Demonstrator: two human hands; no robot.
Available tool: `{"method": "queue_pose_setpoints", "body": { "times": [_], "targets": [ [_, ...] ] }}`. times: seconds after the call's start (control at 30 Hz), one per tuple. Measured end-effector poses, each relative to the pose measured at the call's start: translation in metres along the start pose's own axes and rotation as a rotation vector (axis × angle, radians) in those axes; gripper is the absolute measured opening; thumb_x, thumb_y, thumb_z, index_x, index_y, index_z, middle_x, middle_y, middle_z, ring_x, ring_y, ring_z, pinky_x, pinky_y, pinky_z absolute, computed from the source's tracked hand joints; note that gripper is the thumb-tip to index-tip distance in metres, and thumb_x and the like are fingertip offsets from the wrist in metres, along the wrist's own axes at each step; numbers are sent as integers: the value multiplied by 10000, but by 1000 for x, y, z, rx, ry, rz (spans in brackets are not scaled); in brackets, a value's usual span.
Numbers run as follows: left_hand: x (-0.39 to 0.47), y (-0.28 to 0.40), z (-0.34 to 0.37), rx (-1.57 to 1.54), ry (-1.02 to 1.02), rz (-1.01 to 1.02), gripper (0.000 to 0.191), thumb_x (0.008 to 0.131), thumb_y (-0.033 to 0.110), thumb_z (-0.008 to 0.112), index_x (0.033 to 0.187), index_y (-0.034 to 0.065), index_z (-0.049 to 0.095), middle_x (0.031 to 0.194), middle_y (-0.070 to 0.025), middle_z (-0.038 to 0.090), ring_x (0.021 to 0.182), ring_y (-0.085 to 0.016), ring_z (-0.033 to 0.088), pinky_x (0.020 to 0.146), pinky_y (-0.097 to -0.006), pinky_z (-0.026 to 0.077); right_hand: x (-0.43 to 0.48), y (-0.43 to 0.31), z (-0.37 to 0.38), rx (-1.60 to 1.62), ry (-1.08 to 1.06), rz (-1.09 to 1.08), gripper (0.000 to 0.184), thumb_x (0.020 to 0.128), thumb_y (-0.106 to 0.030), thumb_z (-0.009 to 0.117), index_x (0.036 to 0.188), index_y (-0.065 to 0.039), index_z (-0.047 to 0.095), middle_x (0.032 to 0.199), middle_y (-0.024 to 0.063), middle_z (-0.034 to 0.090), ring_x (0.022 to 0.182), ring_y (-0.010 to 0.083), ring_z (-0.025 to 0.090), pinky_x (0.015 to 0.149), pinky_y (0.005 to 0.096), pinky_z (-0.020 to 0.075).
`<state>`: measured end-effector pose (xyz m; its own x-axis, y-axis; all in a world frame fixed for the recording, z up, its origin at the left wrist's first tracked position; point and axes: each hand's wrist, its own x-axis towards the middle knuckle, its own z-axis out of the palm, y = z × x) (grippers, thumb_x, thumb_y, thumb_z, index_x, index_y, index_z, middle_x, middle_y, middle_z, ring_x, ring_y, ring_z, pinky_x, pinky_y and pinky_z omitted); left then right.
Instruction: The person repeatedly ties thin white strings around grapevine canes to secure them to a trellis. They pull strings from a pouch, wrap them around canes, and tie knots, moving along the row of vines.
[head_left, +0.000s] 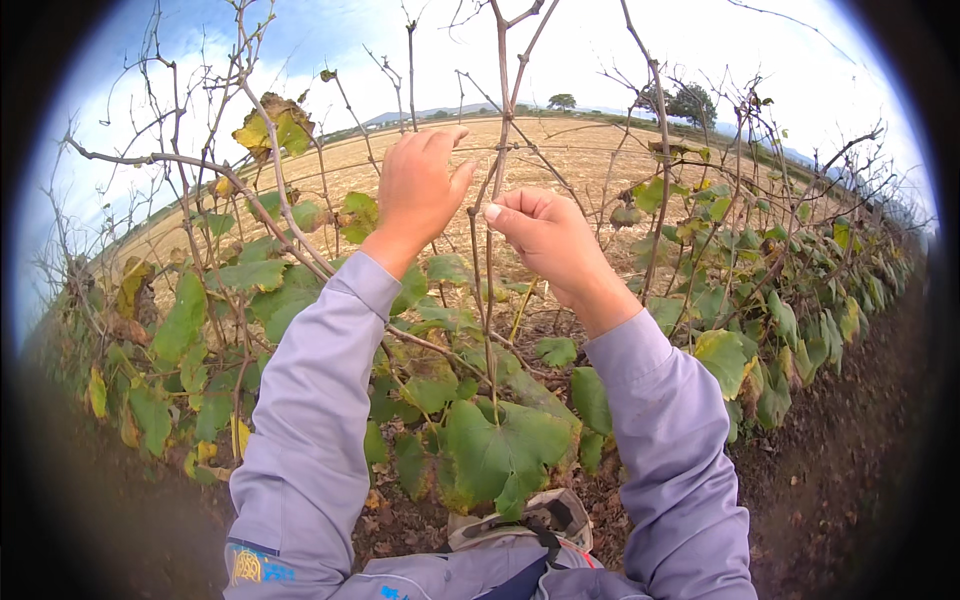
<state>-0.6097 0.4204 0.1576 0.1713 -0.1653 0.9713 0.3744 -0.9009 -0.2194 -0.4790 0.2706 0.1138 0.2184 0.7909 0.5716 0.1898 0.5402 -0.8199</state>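
Note:
My left hand (424, 187) is raised beside an upright brown grapevine cane (504, 90), its thumb and fingers apart with nothing seen between them. Just right of the cane and a little lower, my right hand (551, 232) has its thumb and forefinger pinched together. Something thin and pale seems to show at the fingertips, too small to name. A thin trellis wire crosses behind the canes near both hands. Below the hands, large green grape leaves (510, 450) hang on the vine.
Bare canes and yellowing leaves (721, 360) spread along the row on both sides. A long cane (202, 165) arches across the left. An open fabric bag (562, 510) hangs at my waist above leaf-strewn soil. Behind the row lies a dry stubble field (585, 150).

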Motion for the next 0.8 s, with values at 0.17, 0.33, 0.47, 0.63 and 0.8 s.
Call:
{"method": "queue_pose_setpoints", "body": {
  "times": [0.17,0.33,0.47,0.63,0.8],
  "targets": [
    [-42,43,-48,-662,-183,-705,409,1050,437,704,1090,39,790,906,-82,771,853,-181,687,806,-309,516,-67,-2,3,-444,117,-260,165,1001,-154,756,974,6,725,778,-42,653,675,42,533,599,250,432],
    [-87,84,-79,-1255,-466,-1068,484,1085,482,659,1071,16,786,941,-56,769,863,-111,628,805,-274,485,-108,7,4,-651,24,-329,120,934,-114,780,931,-3,733,725,36,646,620,70,533,562,300,443],
    [-113,93,-91,-1372,-533,-1142,461,1081,452,678,1104,3,775,986,-63,769,846,-115,618,802,-285,489,-127,24,5,-625,-4,-259,102,915,-96,793,947,-11,747,700,46,631,577,77,525,527,305,422],
    [-147,104,-100,-1407,-609,-1166,341,1052,327,750,1114,-8,766,1040,-73,778,897,-109,651,798,-276,511,-156,46,2,-496,0,-61,92,924,-89,808,959,-17,762,712,6,643,602,40,524,529,268,413],
    [-171,107,-113,-1375,-622,-1238,272,1045,252,762,1092,-16,772,1038,-85,794,896,-105,672,803,-273,537,-181,67,1,-120,-70,218,118,977,-124,818,976,-21,758,773,-56,655,659,12,526,563,226,411]
  ]
}}
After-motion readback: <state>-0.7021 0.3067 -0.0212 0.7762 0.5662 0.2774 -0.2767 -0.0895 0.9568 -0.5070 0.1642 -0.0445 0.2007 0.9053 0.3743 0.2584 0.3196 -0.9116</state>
